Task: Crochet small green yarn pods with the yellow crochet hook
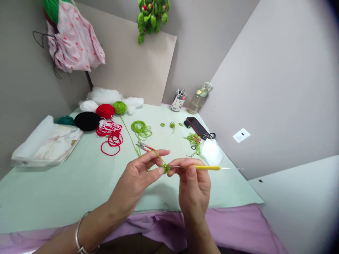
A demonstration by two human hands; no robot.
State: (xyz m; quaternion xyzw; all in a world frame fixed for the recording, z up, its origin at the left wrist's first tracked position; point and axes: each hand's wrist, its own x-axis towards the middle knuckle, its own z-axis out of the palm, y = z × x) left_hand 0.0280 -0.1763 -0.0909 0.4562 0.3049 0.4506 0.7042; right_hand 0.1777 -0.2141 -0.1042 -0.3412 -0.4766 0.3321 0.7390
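Between thumb and fingers, my left hand (pixel 141 173) pinches a small green crochet piece (pixel 166 169). Green yarn (pixel 159 156) runs over its raised index finger down to the piece. My right hand (pixel 194 185) is closed around a crochet hook with a yellow handle (pixel 206 167), held level. The hook's thin metal shaft points left and its tip meets the crochet piece; the stitches there are too small to make out. Just behind my left hand lie orange-handled thread snips (pixel 145 146), partly hidden. A loose coil of green yarn (pixel 141 129) sits beyond them.
Yarn balls in red (pixel 105 111), black (pixel 87 121) and green (pixel 120 107) stand at the back left, near white stuffing (pixel 104 95). On the right are a phone (pixel 197 126), black scissors (pixel 209 135), yarn scraps (pixel 194 141), a pen cup (pixel 178 101) and a bottle (pixel 198 100).
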